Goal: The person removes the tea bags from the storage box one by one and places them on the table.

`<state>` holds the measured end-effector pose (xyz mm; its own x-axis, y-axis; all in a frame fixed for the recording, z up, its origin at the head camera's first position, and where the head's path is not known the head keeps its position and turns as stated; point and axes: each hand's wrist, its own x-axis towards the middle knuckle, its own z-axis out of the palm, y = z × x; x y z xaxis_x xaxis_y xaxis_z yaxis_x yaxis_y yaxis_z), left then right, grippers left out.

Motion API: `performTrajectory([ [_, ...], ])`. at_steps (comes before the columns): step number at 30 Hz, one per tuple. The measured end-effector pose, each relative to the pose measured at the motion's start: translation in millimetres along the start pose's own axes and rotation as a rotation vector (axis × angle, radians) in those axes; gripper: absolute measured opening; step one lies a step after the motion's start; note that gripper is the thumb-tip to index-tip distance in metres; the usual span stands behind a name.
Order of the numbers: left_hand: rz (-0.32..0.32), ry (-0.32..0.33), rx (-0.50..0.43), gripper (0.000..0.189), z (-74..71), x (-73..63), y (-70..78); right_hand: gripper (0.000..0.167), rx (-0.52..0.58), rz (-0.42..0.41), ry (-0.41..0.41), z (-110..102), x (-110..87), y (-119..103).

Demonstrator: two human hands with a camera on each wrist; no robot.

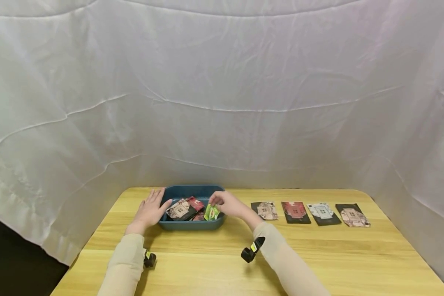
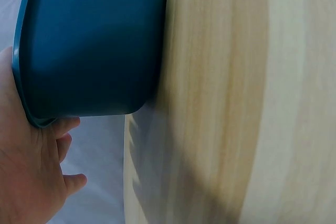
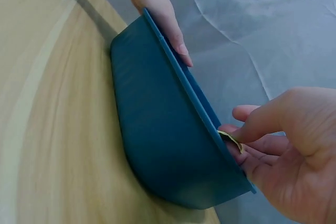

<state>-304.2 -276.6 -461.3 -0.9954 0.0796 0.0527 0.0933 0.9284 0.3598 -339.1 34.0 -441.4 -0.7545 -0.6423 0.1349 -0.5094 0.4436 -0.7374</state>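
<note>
Blue walls are seen on the tub, which is set near the back of the yellow wooden table. Its left end is touched by the left hand, with the fingers held straight and a little spread and the thumb laid over the rim. Inside the tub's right end, a green packet is pinched between the thumb and fingers of the right hand. Near it, a black and tan packet and red packets are heaped in the tub. To the right, four flat packets are laid in a row, not touching: black and tan, red and black, white and black, then black and tan again. Pale cloth is hung behind.
</note>
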Motion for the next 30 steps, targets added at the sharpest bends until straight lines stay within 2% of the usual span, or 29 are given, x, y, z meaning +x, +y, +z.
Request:
performTrajectory([
  [7,-0.002,0.005,-0.006,0.079,0.3,0.6,-0.6,0.033,0.004,-0.018,0.086,-1.9,-16.2,0.2],
  [13,-0.006,0.005,-0.012,0.079,0.6,0.8,-1.3,0.043,0.037,-0.015,0.214,-1.8,-30.2,2.2],
  [19,-0.010,0.003,-0.008,0.079,0.9,1.6,-2.0,0.048,0.147,0.050,0.373,-4.6,-45.6,6.8],
  [23,-0.009,0.004,-0.009,0.077,1.5,2.3,-1.9,0.046,0.225,0.070,0.456,-8.1,-59.0,12.1],
  [30,-0.013,0.000,-0.011,0.076,1.2,2.4,-1.5,0.045,0.274,0.094,0.510,-17.9,-92.3,21.8],
])
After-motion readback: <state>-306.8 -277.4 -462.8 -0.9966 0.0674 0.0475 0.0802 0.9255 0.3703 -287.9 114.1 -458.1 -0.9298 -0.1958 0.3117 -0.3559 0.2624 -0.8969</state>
